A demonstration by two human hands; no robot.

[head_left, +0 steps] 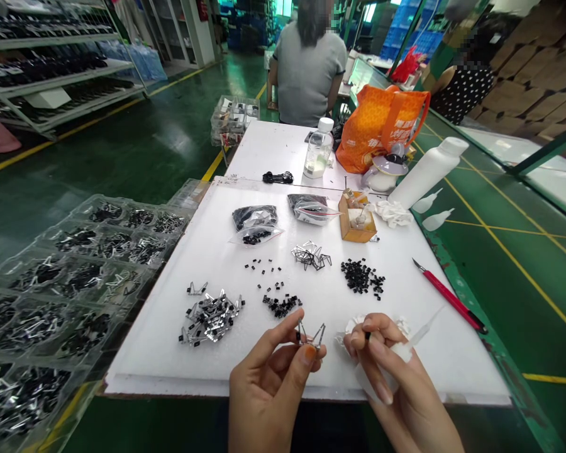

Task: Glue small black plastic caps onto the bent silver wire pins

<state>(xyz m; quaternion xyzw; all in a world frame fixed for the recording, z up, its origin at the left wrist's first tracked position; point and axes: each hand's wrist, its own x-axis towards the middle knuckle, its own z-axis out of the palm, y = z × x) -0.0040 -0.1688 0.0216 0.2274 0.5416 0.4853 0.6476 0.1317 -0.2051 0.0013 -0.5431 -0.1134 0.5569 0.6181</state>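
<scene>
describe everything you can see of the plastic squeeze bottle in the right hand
The squeeze bottle is translucent, milky plastic, its soft-looking body narrowing into a long, thin, pointed nozzle. Tilted, it points up and away to the right. The right hand holds it above the white board. Its contents cannot be made out.

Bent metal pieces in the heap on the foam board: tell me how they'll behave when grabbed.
The bent metal pieces probably snag each other, since their angular legs lie interlocked, so one grab may lift several. They look thin and light, and likely stiff, as the one in the left hand shows sharp bends.
</scene>
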